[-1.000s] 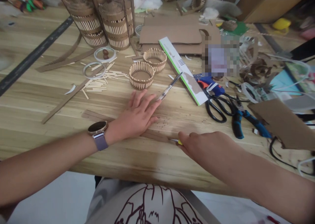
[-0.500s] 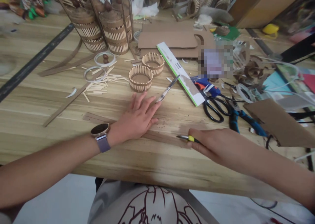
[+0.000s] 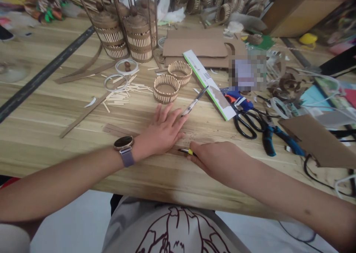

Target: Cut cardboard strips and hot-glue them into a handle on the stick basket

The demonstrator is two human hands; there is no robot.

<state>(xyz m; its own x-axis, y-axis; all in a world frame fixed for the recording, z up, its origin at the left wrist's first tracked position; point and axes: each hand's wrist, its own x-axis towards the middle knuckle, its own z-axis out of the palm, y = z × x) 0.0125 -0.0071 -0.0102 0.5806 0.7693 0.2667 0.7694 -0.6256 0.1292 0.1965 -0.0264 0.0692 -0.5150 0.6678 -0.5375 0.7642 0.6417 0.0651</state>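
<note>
My left hand (image 3: 160, 134), a watch on its wrist, lies flat with fingers spread over a thin brown cardboard strip (image 3: 118, 130) on the table. Part of the strip is hidden under the palm. My right hand (image 3: 213, 155) is closed around a craft knife (image 3: 191, 152) with a yellow-and-black handle. Its blade points left, over the strip, close to my left thumb. A pen (image 3: 194, 102) lies just past my left fingertips. Beyond them stand two small round baskets (image 3: 166, 90) of brown bands and pale sticks.
Loose pale sticks (image 3: 119, 96) and tape rings (image 3: 116, 83) lie to the left. Tall lidded stick baskets (image 3: 137, 40) stand behind. A white-and-green box (image 3: 210, 86), black-handled scissors (image 3: 246, 125), blue pliers (image 3: 268, 140) and cardboard sheets (image 3: 194, 43) lie at the back and right.
My right hand has moved left along the strip, bringing the craft knife nearer to my left hand. My left hand stays flat on the strip. The view has shifted slightly.
</note>
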